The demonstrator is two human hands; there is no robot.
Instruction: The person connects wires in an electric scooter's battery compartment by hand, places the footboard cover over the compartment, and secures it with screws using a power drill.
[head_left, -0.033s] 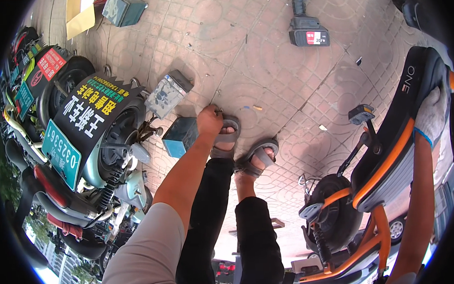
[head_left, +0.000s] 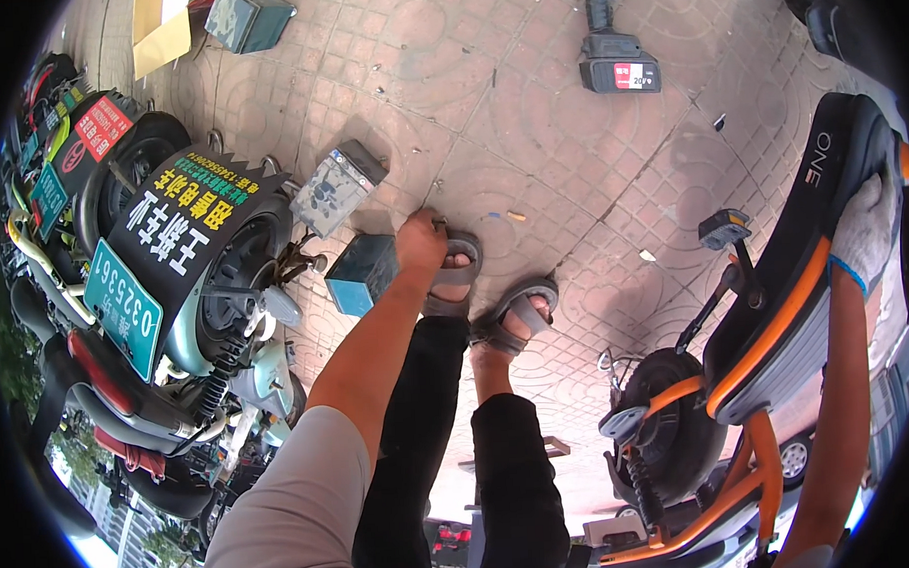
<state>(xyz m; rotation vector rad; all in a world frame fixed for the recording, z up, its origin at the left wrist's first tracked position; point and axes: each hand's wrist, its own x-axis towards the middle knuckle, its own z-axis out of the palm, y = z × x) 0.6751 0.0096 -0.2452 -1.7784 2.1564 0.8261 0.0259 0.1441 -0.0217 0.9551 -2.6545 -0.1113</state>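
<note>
My bare left hand (head_left: pixel 420 241) is closed in a loose fist just above my left sandal (head_left: pixel 452 274). Something tiny seems to stick out at its fingertips, too small to name. Beside that hand stands a dark blue-green box-shaped block (head_left: pixel 362 274), and beyond it lies a camouflage-patterned box (head_left: pixel 339 188). At the far right my right hand (head_left: pixel 866 225), in a whitish glove with a blue cuff, rests against the side of a black-and-orange electric bike (head_left: pixel 776 323). The fingers of that glove cannot be made out clearly.
A cordless power tool (head_left: pixel 617 60) lies on the paving at the top. Parked electric bikes (head_left: pixel 188 253) line the left side. At the upper left are an open cardboard box (head_left: pixel 161 46) and another camouflage box (head_left: pixel 248 21). Small scraps (head_left: pixel 515 217) lie on the tiles.
</note>
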